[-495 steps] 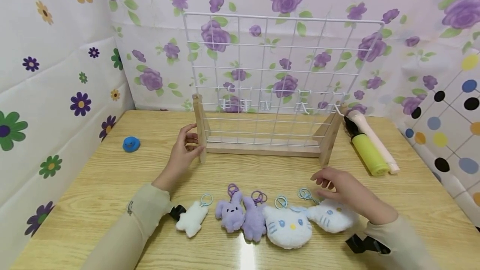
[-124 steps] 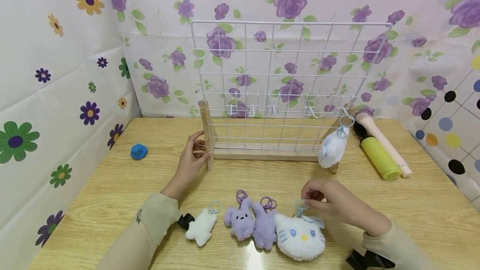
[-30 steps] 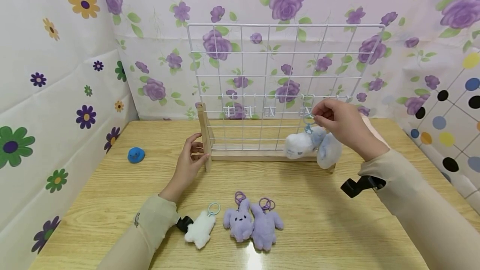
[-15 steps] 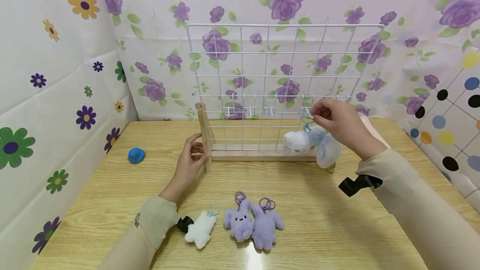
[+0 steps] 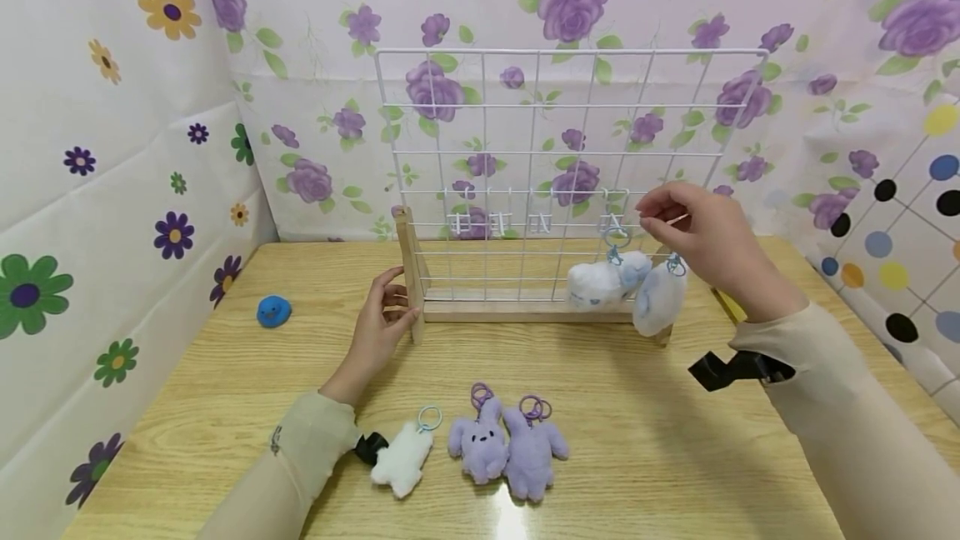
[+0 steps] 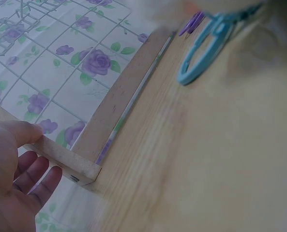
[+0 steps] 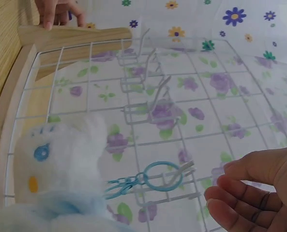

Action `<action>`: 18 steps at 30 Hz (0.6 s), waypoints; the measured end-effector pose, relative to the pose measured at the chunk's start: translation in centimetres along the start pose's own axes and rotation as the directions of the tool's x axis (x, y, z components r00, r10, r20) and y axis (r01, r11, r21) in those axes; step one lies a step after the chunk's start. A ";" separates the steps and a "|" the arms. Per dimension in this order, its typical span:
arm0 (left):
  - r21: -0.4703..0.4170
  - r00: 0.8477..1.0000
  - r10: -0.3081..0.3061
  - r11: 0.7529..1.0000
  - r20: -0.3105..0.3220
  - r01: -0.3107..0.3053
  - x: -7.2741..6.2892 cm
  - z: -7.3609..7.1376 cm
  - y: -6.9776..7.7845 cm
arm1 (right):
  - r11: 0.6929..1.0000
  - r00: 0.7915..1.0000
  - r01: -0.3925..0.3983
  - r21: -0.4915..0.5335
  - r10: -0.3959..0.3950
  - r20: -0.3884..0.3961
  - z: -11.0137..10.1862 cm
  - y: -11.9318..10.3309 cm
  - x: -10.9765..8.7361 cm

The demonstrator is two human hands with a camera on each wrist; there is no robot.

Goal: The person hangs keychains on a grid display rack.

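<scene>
In the head view my left hand [image 5: 381, 319] holds the left wooden leg [image 5: 410, 277] of a white wire grid rack [image 5: 532, 152], thumb against its edge. My right hand [image 5: 701, 244] is off the cat-head plush keychain [image 5: 600, 283], fingers apart and holding nothing. That keychain's blue ring [image 7: 163, 176] hangs on a white hook [image 7: 182, 172] in the right wrist view. A second white plush keychain [image 5: 660, 298] hangs to its right, its ring partly behind my hand. On the table lie a white plush keychain [image 5: 402, 458] and two purple ones, a dog-like plush [image 5: 482, 444] and another [image 5: 529, 452].
Several more white hooks [image 5: 498, 224] line the grid to the left. A small blue toy [image 5: 273, 311] sits on the wooden table [image 5: 322, 473] at the left. The yellow object [image 5: 727, 304] at the right is mostly hidden by my right arm.
Since the earliest frame, both cat-head keychains have gone from table to rack. In the last half second my right hand let go of the second one's ring and drew back right. My left hand stays put.
</scene>
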State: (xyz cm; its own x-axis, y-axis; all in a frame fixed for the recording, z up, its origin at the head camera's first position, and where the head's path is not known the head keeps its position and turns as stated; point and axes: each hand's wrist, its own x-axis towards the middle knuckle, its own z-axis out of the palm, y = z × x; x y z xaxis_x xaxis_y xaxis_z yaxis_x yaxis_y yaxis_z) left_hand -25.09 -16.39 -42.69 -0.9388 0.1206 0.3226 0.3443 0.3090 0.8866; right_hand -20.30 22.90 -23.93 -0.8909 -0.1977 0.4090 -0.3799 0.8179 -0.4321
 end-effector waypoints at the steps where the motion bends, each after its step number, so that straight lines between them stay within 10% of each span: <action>1: -0.002 1.000 -0.002 1.000 0.001 0.002 0.0 0.0 0.0 | 1.000 1.000 0.008 -0.007 -0.008 -0.014 -0.1 -0.1 -0.1; 18: -0.004 1.000 0.001 1.000 0.002 -0.001 0.0 -0.1 -0.1 | 0.975 0.974 0.221 0.033 -0.219 -0.063 2.1 -2.0 -4.1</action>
State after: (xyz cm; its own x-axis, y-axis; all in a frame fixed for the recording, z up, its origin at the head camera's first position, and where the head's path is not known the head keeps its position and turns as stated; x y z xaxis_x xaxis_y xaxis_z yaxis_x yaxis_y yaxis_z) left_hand -25.13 -16.49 -42.74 -0.9386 0.1227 0.3226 0.3450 0.3054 0.8875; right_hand -16.38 20.98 -26.46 -0.7686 -0.3376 0.5434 -0.5755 0.7358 -0.3569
